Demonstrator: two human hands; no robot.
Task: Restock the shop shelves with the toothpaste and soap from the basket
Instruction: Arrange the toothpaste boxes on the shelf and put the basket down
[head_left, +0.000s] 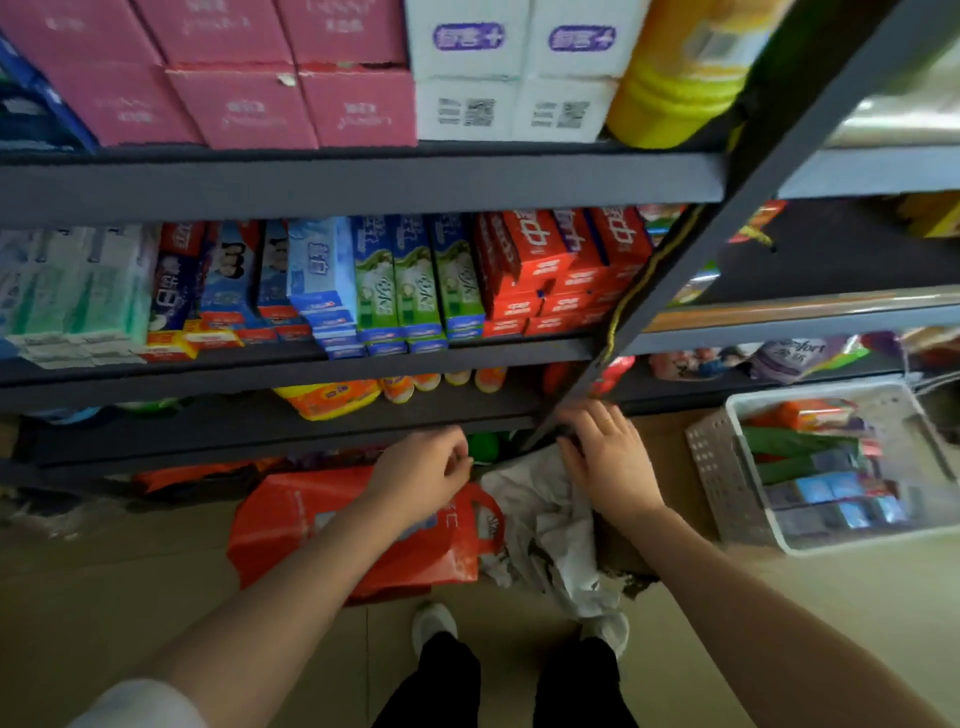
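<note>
From where I sit, both hands are low in front of the shelves and neither carries stock. My left hand (423, 467) hangs at about six o'clock with its fingers loosely curled around nothing I can make out; my right hand (608, 457) lies flat with fingers spread, resting by the foot of the grey upright post (691, 249) and the crumpled white wrapping (550, 525) on the floor. The basket (711, 467) sits well off at four o'clock, and it holds the goods: long toothpaste boxes (810, 452) in green and blue, with orange packs at its far end that I take for soap, though they are too blurred to be sure. The toothpaste shelf (311, 364) runs across at eleven to one o'clock, packed tight with upright cartons.

I judge the step in hand to be reaching for the next item. To do it well I would swing the right hand over to four o'clock, take one box by its long sides near the middle, and match it to its own colour on the shelf. The red bag (363, 525) at six o'clock is underfoot, so I would mind my step
</note>
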